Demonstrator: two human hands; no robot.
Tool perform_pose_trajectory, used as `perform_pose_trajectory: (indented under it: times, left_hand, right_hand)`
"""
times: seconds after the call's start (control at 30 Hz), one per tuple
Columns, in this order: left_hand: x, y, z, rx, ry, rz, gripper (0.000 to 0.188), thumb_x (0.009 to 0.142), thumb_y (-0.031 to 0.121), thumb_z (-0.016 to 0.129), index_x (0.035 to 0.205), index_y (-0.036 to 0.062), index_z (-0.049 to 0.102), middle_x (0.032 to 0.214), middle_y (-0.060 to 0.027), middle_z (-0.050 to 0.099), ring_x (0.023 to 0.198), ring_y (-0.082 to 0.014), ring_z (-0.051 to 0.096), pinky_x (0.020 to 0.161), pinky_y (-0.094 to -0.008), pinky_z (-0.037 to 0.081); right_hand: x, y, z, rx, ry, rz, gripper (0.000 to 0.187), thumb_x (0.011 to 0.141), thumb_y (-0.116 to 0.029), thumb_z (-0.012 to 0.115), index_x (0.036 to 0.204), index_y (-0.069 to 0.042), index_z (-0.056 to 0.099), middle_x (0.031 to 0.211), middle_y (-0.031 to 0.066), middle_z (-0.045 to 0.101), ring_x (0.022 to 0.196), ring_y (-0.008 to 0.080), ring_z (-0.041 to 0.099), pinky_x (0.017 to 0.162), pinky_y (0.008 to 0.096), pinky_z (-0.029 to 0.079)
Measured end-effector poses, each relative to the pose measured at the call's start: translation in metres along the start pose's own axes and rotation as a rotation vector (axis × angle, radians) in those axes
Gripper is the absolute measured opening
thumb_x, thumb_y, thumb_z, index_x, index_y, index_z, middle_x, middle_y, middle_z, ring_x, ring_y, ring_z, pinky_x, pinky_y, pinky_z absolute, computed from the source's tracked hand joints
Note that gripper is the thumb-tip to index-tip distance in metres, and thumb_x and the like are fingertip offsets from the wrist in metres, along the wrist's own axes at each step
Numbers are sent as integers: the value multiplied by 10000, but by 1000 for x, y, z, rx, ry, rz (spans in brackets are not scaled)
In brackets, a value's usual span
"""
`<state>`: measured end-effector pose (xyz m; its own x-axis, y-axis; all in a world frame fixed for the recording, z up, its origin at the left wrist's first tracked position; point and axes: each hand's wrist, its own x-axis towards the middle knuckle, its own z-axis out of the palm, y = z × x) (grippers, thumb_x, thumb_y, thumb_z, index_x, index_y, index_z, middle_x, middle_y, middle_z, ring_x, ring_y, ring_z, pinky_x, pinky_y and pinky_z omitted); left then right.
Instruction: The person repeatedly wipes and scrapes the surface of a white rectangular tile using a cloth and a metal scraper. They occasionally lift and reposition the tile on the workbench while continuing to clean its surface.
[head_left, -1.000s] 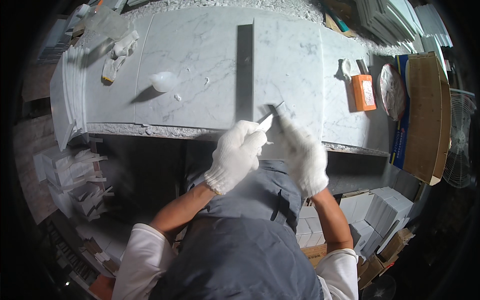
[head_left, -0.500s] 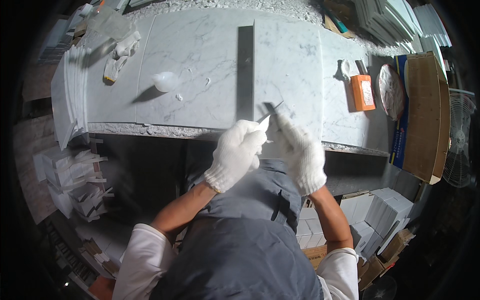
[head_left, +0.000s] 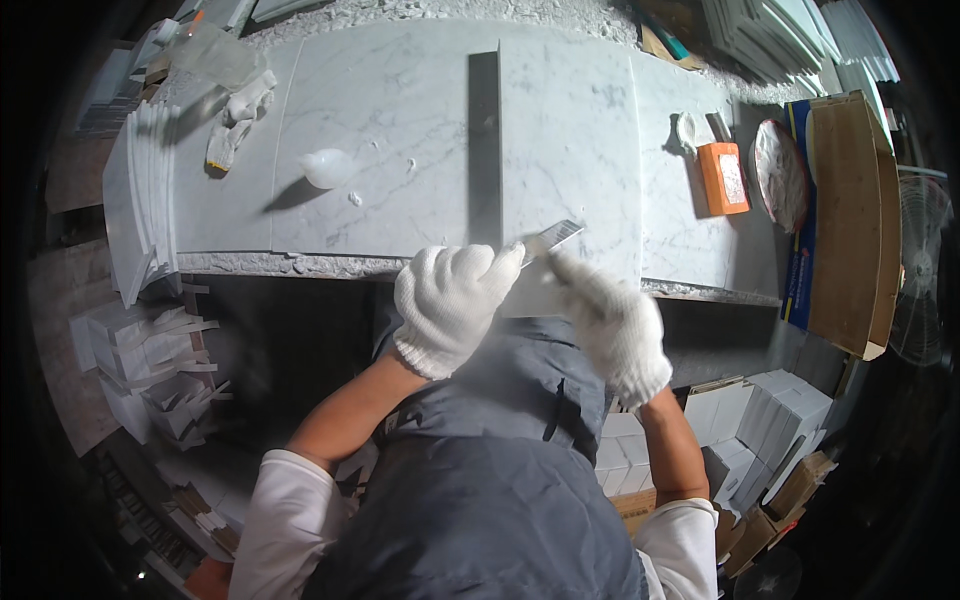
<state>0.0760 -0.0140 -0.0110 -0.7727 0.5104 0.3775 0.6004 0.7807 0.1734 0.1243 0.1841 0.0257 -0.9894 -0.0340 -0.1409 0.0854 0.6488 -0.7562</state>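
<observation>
My left hand (head_left: 452,302), in a white knit glove, is closed at the front edge of the marble-patterned bench top (head_left: 400,120). From its thumb and fingertips sticks out a small flat scraper-like blade (head_left: 558,236), grey and shiny at the far end. Just right of it, my right hand (head_left: 618,330), gloved alike, has curled fingers close against the blade; motion blurs them, and what they hold is hidden. A marble-patterned slab (head_left: 570,130) with a raised left edge lies in front of both hands. White blobs of paste (head_left: 356,199) dot the surface to the left.
A rounded translucent white piece (head_left: 326,169) and a crumpled glove (head_left: 232,125) lie left. At right are an orange box (head_left: 722,180), a round dish of whitish paste (head_left: 779,176), a cardboard box (head_left: 850,230) and a fan (head_left: 918,265). Thin slabs (head_left: 140,190) stand at the left edge.
The blade at my left fingertips now points right, with its flat face showing. My right hand has shifted slightly down and right; the dark edge above its fingertips no longer shows.
</observation>
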Motion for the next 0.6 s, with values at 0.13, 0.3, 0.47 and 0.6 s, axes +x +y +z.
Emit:
perform_pose_trajectory:
  times: [0.13,0.3,0.47,0.6]
  left_hand:
    - [-2,0,1,-62,-8,-2,304,784,174,781,1086,193,753,810,27,601,697,-197,582,632,-345,456]
    - [-1,-1,-1,-70,23,-3,321,775,185,801,1093,188,755,823,25,633,715,-195,605,631,-345,461]
    - [0,-2,-1,-56,8,5,323,762,201,817,1081,187,762,835,25,654,724,-201,617,641,-351,477]
    - [1,-3,0,-140,41,-9,335,743,197,829,1071,182,763,845,12,671,728,-212,636,644,-358,495]
  right_hand:
    - [-3,-1,-3,-127,63,16,392,930,25,607,1307,-61,676,1052,139,762,912,220,750,768,333,589]
    - [-3,-1,-1,-74,63,132,431,926,23,557,1320,-105,679,1070,155,753,933,253,759,792,347,593]
    - [-3,-3,-3,-188,6,-75,444,910,29,612,1319,-130,684,1079,167,751,957,249,755,819,345,597]
    - [2,4,-5,-112,-8,166,477,970,-51,551,1443,-111,553,1255,94,688,1040,204,711,847,295,573]
